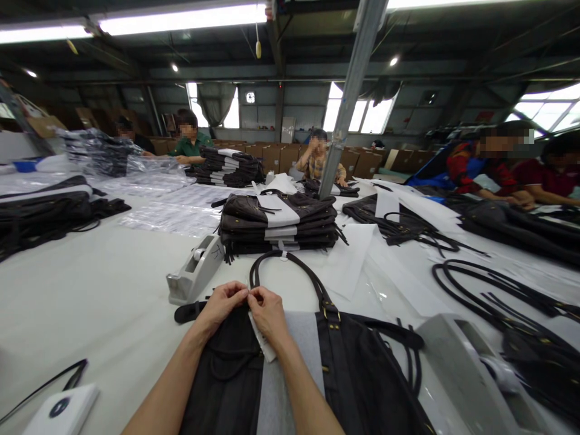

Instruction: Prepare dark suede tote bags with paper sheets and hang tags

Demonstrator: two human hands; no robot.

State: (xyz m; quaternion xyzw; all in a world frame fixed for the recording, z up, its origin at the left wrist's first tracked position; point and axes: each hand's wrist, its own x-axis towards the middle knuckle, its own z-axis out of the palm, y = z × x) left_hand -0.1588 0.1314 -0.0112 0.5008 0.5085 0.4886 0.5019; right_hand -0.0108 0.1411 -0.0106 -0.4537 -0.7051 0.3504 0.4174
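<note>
A black handbag (pixel 362 368) lies flat in front of me, with a strip of white paper (pixel 304 338) across its middle and a looped handle (pixel 301 263) reaching up the table. At the left foot of that handle, my left hand (pixel 225 305) and my right hand (pixel 267 311) meet, fingertips pinched together. Whatever sits between the fingertips is too small to make out. A narrow white tag (pixel 263 341) hangs down over the bag beside my right hand. Both wrists rest above the bag's upper part.
Tape dispensers stand on either side: one (pixel 197 272) at left, another (pixel 480 374) at right. Ahead is a stack of black bags (pixel 278 226) by a metal post (pixel 348 90). A white device with a cable (pixel 63 411) lies front left. Several people work around the table.
</note>
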